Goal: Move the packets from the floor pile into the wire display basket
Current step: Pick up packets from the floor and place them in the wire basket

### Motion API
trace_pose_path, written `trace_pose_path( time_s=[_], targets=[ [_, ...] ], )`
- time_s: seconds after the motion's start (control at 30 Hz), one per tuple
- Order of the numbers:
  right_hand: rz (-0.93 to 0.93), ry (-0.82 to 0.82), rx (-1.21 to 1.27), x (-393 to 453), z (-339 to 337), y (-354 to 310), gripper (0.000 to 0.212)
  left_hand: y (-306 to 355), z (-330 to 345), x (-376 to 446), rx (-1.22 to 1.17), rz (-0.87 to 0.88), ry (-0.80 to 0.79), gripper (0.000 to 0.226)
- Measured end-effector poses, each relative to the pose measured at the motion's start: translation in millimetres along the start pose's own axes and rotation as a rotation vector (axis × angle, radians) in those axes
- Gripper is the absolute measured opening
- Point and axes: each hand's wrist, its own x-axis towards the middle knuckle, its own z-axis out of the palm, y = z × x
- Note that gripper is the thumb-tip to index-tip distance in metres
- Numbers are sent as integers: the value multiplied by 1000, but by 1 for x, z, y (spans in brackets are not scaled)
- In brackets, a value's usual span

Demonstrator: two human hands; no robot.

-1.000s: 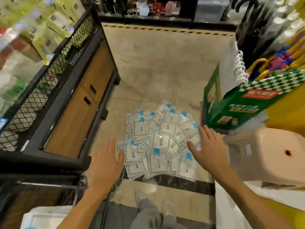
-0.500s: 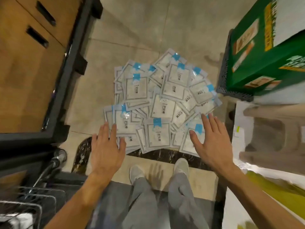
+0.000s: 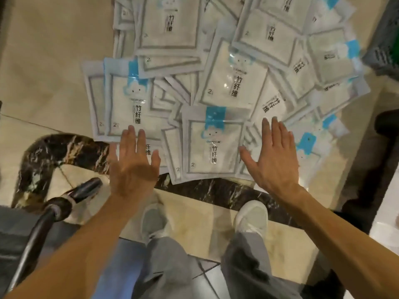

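Observation:
A pile of several flat white packets (image 3: 228, 78) with blue tops and black characters lies spread on the tiled floor, filling the upper half of the view. My left hand (image 3: 133, 167) hovers with fingers apart over the pile's near left edge, its fingertips above one packet (image 3: 125, 100). My right hand (image 3: 274, 160) is spread flat over the near right side, beside the front middle packet (image 3: 213, 145). Neither hand holds anything. The wire display basket is out of view.
A black cart handle (image 3: 54, 212) rises at the lower left. My two feet in light shoes (image 3: 252, 216) stand on the tiles just short of the pile, behind a dark marble floor strip (image 3: 211, 193). A dark crate corner (image 3: 382, 46) shows at the upper right.
The camera has dropped much closer to the floor pile, and both open hands have reached down to its near edge. The display stand and green box have left the view.

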Motion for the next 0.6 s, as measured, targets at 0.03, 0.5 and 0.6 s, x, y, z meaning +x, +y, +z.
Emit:
trace_pose_path(
  time_s=[0.03,0.5,0.6],
  targets=[
    [-6,2,-5,8,21,0,95,0,22,5,12,-8,-16,63],
    [18,272,225,55,164,-5,123,0,165,36,-61,12,35,115],
    [41,292,338,56,163,-5,112,5,162,32,-119,1,14,108]
  ],
)
